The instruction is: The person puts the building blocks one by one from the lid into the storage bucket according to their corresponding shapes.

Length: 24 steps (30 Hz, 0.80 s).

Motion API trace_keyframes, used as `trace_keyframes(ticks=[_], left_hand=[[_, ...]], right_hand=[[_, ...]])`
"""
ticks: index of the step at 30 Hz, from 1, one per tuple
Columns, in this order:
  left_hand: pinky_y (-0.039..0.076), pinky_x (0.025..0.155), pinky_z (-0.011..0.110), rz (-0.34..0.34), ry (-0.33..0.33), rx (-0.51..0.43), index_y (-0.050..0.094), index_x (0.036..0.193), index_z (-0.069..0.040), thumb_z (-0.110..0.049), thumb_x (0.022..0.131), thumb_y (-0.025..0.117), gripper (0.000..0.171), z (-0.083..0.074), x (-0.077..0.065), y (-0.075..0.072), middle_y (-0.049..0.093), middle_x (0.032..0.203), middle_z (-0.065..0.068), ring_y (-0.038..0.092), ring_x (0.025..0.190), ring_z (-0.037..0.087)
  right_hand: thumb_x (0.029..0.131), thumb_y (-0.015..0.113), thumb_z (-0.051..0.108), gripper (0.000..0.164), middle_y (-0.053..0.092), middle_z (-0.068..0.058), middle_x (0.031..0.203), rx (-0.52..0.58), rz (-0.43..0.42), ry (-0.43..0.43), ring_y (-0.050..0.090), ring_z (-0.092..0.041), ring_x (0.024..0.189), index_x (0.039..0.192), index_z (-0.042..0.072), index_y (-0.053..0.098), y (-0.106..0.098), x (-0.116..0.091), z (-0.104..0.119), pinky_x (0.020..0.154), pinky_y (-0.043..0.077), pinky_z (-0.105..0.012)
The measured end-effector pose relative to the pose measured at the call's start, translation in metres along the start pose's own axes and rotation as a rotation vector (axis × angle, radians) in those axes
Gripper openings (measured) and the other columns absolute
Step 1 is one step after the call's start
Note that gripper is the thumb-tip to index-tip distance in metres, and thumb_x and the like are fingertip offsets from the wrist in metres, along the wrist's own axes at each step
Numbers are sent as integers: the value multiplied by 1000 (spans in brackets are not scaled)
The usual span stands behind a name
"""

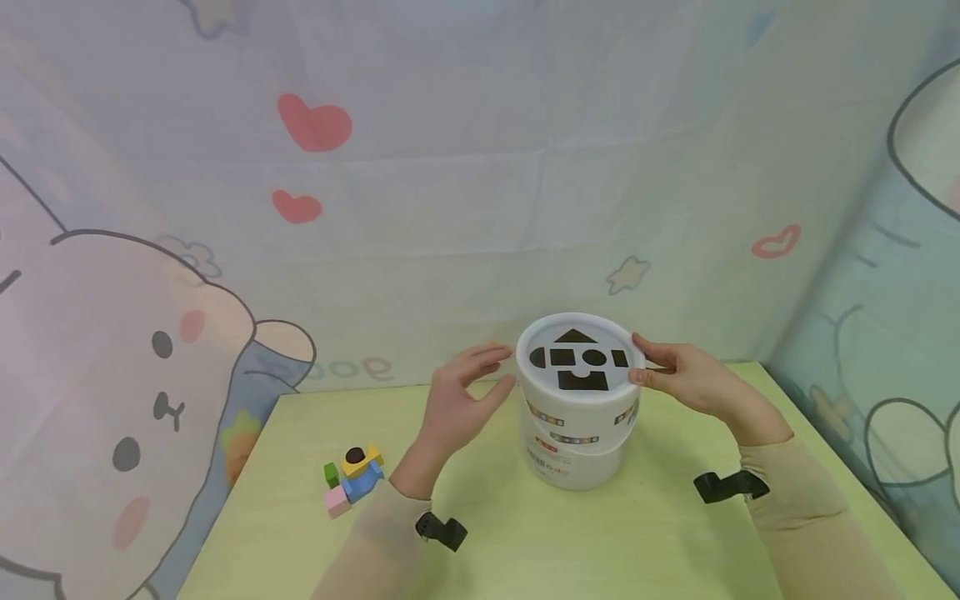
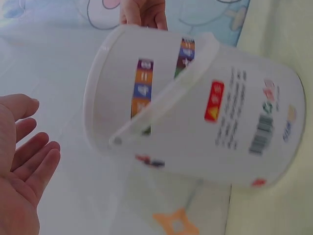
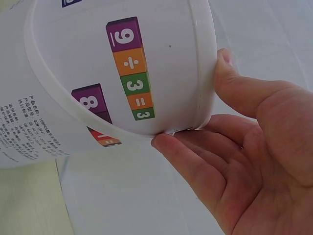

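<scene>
A white bucket (image 1: 573, 462) stands on the table, printed with coloured sums. On top sits its white lid (image 1: 578, 358), with several dark shaped cut-outs. My right hand (image 1: 686, 375) grips the lid's right rim, thumb on the edge and fingers beneath it in the right wrist view. To the left of the lid, my left hand (image 1: 461, 400) is held with fingers extended and nothing in it. A gap separates that hand from the bucket in the left wrist view. The bucket's white handle (image 2: 166, 100) hangs against its side. What is inside is hidden.
Left of the left forearm lie a green block (image 1: 332, 475), a pink block (image 1: 337, 502), a blue block (image 1: 363, 483) and a yellow piece (image 1: 372, 455) near a dark round one. The pale green table (image 1: 480, 550) meets a printed cloth backdrop (image 1: 450, 208) behind the bucket.
</scene>
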State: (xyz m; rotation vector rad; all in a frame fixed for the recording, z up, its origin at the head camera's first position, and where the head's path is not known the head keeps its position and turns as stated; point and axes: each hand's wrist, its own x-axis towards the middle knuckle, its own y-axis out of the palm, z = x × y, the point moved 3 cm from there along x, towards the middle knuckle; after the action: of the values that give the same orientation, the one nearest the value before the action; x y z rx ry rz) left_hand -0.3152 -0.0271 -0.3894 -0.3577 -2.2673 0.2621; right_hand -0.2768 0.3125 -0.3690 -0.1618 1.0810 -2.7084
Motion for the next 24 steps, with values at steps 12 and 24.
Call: trace_keyframes(ticks=[12,24], left_hand=[[61,98,43,-26,-225,172,75,132,-8,-6,97,80,35,42,-84,-100,74,129,8,70,119,31],[59,88,21,-51,-604,273,72,137,-6,-19,99,80,41,71,-156,-187,72,135,13,74,115,28]], right_hand=[[108,67,36,80,41,-29,160,-16,3,-3,47,-50,143,164,-5,28,3,3,1,113,42,-68],[108,67,35,80,41,-31,160,-33,2,1,48,-51,142,164,-6,27,-2,1,5,112,43,-69]])
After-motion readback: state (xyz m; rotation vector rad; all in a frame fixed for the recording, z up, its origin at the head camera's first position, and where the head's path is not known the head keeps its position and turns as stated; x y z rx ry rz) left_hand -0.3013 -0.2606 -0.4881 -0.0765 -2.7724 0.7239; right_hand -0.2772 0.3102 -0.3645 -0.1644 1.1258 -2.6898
